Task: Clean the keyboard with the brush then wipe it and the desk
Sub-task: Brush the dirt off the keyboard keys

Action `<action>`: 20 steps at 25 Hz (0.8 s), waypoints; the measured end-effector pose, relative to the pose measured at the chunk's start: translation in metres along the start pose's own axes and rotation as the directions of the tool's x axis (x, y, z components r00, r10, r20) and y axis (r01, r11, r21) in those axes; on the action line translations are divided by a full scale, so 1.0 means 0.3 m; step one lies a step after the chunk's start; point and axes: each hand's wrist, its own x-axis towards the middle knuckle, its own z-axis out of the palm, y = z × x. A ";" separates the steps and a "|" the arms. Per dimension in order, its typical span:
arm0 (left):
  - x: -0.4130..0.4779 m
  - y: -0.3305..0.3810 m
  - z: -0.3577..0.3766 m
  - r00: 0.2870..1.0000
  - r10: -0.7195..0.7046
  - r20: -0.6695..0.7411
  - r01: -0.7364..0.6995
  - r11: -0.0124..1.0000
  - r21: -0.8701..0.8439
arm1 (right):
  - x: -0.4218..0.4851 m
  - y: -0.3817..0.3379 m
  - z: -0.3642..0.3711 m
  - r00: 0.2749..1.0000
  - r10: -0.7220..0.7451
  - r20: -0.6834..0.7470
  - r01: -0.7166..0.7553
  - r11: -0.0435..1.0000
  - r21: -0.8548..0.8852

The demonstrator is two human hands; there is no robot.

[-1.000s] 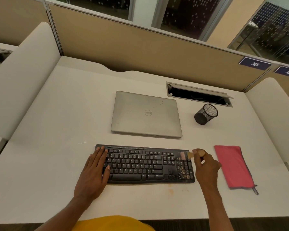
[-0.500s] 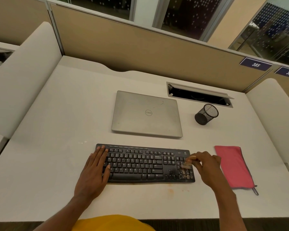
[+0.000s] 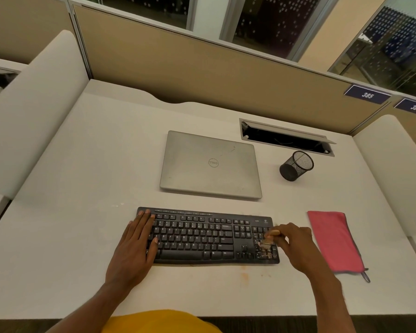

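A black keyboard (image 3: 202, 236) lies near the front of the white desk (image 3: 82, 212). My left hand (image 3: 136, 246) rests flat on its left end, fingers straight. My right hand (image 3: 294, 243) grips a small brush (image 3: 269, 237) with a pale wooden handle. Its bristles touch the number pad at the keyboard's right end, where light crumbs lie among the keys. A pink cloth (image 3: 335, 241) lies flat on the desk to the right of the keyboard.
A closed silver laptop (image 3: 210, 165) sits behind the keyboard. A black mesh cup (image 3: 296, 165) lies tipped at the back right, in front of an open cable slot (image 3: 286, 138). Padded dividers flank the desk. An orange stain (image 3: 244, 275) marks the desk before the keyboard.
My right hand has brought the brush down from the keyboard's top right corner onto the number pad, toward me. My left hand has stayed in place.
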 end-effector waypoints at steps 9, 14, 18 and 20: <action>0.001 0.002 0.000 1.000 -0.001 0.001 0.001 1.000 0.001 | -0.018 -0.090 0.093 0.917 0.192 -0.349 -0.071 0.941 0.332; 0.000 -0.001 0.001 1.000 -0.002 0.002 0.002 1.000 0.010 | -0.041 -0.101 0.062 0.941 0.182 -0.287 -0.091 0.949 0.302; 0.000 0.002 0.000 1.000 -0.003 0.003 0.003 1.000 0.009 | -0.030 -0.124 0.034 0.889 0.271 -0.369 -0.126 0.920 0.371; 0.000 0.002 0.000 1.000 -0.009 0.002 0.009 1.000 0.007 | -0.031 -0.143 0.035 0.877 0.276 -0.393 -0.093 0.900 0.425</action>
